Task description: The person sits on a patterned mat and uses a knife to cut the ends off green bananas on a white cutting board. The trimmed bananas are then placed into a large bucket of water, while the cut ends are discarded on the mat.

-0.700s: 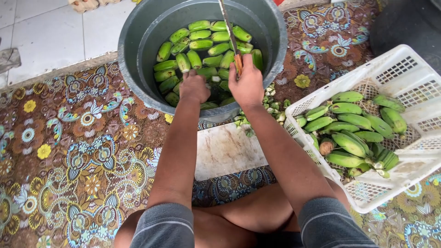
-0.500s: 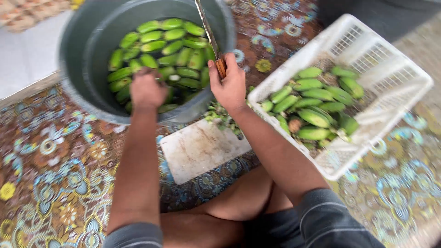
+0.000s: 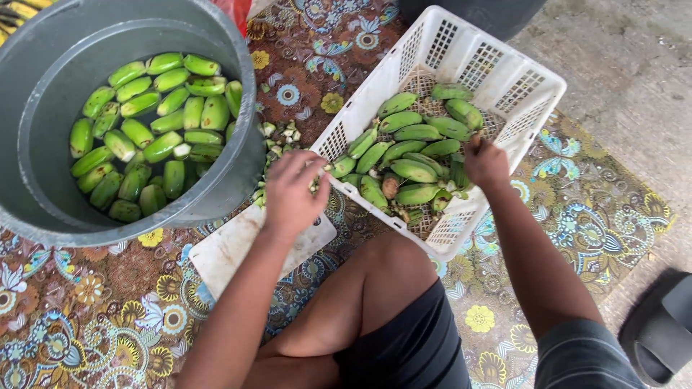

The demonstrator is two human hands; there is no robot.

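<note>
Left hand (image 3: 292,191), fingers loosely curled and empty, hovers over the white cutting board (image 3: 238,245); right hand (image 3: 484,162), closed around a knife handle, reaches among green bananas (image 3: 404,148) heaped in the white basket (image 3: 461,50)

- No packages, labels, signs or screens appear anywhere in the head view.
- Nothing in sight carries a printed wrapper, a sticker or a display of any kind.
</note>
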